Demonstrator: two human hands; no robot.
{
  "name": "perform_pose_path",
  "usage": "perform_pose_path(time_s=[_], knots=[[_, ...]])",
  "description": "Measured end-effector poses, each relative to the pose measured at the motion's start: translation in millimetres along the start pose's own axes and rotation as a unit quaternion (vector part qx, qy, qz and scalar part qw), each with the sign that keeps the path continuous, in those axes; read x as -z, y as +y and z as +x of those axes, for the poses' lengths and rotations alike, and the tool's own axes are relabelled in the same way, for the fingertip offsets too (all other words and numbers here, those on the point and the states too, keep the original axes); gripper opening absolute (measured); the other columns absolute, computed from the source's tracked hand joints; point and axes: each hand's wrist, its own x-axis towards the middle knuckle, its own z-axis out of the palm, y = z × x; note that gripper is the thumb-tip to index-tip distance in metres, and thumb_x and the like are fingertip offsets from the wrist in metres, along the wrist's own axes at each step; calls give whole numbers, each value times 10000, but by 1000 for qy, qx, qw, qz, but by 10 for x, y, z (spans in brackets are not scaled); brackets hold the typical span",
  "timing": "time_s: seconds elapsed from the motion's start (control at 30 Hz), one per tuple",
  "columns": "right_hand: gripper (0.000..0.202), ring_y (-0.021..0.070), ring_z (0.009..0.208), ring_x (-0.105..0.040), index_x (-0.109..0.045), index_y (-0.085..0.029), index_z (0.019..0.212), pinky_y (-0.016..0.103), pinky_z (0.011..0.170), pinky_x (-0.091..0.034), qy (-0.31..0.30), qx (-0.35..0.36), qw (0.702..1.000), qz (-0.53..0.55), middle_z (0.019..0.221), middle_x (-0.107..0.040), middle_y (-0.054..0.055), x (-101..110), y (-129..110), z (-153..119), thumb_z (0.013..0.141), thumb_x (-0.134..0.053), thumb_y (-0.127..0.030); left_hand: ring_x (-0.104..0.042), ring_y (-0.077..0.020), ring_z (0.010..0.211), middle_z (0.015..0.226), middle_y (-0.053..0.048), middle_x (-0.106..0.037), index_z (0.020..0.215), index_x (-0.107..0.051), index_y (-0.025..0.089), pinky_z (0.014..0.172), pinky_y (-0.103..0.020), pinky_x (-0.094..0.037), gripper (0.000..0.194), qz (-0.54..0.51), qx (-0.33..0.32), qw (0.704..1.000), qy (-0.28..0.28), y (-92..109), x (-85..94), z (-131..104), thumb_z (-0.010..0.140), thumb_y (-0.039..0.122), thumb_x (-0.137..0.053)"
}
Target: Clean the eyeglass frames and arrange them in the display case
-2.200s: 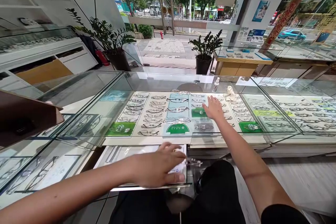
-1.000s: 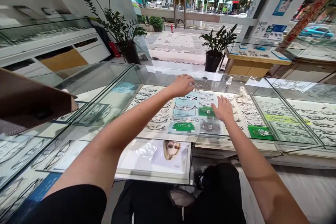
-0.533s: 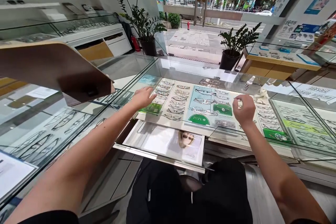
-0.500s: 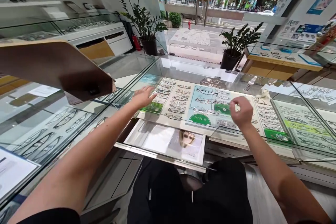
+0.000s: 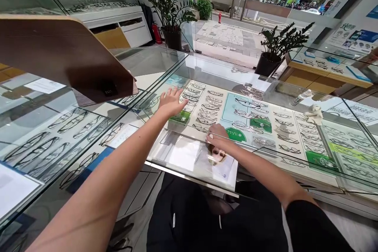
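My left hand (image 5: 171,102) lies spread, palm down, on the glass top of the display case (image 5: 203,63), holding nothing. Eyeglasses (image 5: 211,107) in rows show through the glass beside it. Near the glass's front edge is my right hand (image 5: 217,134), fingers curled; whether something is between them is hidden. Just in front of it, a pulled-out white drawer (image 5: 177,157) holds white sheets and a printed picture of a face in glasses (image 5: 217,156). A green round card (image 5: 235,134) shows under the glass right of my right hand.
A brown board or mirror back (image 5: 59,55) stands at left on the glass. A spray bottle (image 5: 301,97) and a crumpled cloth (image 5: 314,115) are at right. Beyond the case stand two potted plants (image 5: 173,15) (image 5: 273,51). A white sheet (image 5: 14,193) is at lower left.
My right hand has moved left, from over the right part of the case to the glass's front edge above the drawer. My left hand's fingers are spread wider. The view has shifted slightly.
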Motion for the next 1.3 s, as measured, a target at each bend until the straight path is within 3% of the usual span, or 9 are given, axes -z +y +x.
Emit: perform_pose_path(time_s=[0.17, 0.33, 0.47, 0.6, 0.7, 0.83, 1.03, 1.17, 1.3], knots=[[486, 388, 1480, -384, -689, -132, 1260, 486, 1230, -310, 40, -11, 998, -37, 1564, -546, 209, -154, 141, 591, 904, -747, -457, -151, -315, 1701, 1834, -75, -209, 1703, -344, 265, 1336, -577, -163, 817, -8, -8, 1000, 0, 1, 29, -14, 1022, 706, -253], [631, 430, 1579, -287, -705, -92, 1287, 524, 1321, -144, 30, 8, 996, -87, 1689, -437, 236, -387, 212, 867, 813, -792, -499, -158, -348, 1698, 1830, -81, -224, 1698, -347, 258, 1323, -586, -182, 782, 8, -5, 1000, -6, 53, 101, -62, 1034, 661, -252], [586, 419, 1547, -333, -719, -72, 1296, 510, 1328, -122, 53, 14, 993, -106, 1624, -511, 233, -487, 195, 959, 874, -731, -478, -154, -348, 1699, 1832, -79, -216, 1687, -357, 250, 1326, -588, -175, 772, -1, -1, 1000, -9, 68, 124, -68, 1037, 655, -258], [453, 399, 1394, -474, -762, -72, 1231, 518, 1315, -131, 41, 20, 992, -121, 1373, -679, 228, -518, 146, 982, 939, -645, -397, -136, -339, 1702, 1837, -74, -196, 1691, -344, 258, 1330, -595, -158, 776, -14, 0, 1000, -17, 59, 128, -55, 1036, 667, -263], [393, 378, 1295, -534, -780, -69, 1202, 524, 1307, -138, 32, 22, 992, -122, 1259, -720, 220, -548, 102, 965, 959, -596, -317, -135, -330, 1702, 1837, -63, -197, 1688, -353, 280, 1332, -588, -151, 767, -24, 4, 1000, -17, 55, 126, -53, 1033, 672, -282], [367, 372, 1283, -535, -781, -70, 1210, 531, 1314, -105, 33, 25, 992, -122, 1249, -728, 224, -560, 33, 938, 961, -568, -236, -159, -346, 1695, 1828, -76, -230, 1683, -376, 267, 1326, -588, -157, 757, -26, 2, 1000, -6, 62, 117, -62, 1038, 653, -288], [312, 343, 1243, -564, -782, -90, 1154, 510, 1300, -149, 15, 31, 994, -107, 1195, -759, 191, -441, -105, 793, 959, -553, -171, -162, -335, 1695, 1826, -83, -236, 1671, -386, 257, 1325, -593, -168, 764, -15, 2, 1000, -5, 71, 115, -57, 1030, 658, -277], [196, 330, 1160, -608, -784, -131, 1014, 476, 1213, -298, -8, 33, 996, -78, 1104, -778, 156, -307, -251, 440, 915, -644, -225, -170, -334, 1693, 1825, -77, -239, 1675, -376, 270, 1324, -591, -184, 776, -5, 1, 1000, -6, 68, 112, -50, 1024, 676, -262], [59, 242, 956, -651, -730, -204, 825, 344, 947, -450, -65, 63, 996, -13, 920, -774, 57, -83, -436, -108, 861, -732, -250, -180, -340, 1690, 1823, -79, -247, 1682, -374, 276, 1327, -600, -180, 791, -14, -2, 1000, 1, 49, 86, -31, 1014, 690, -279]])
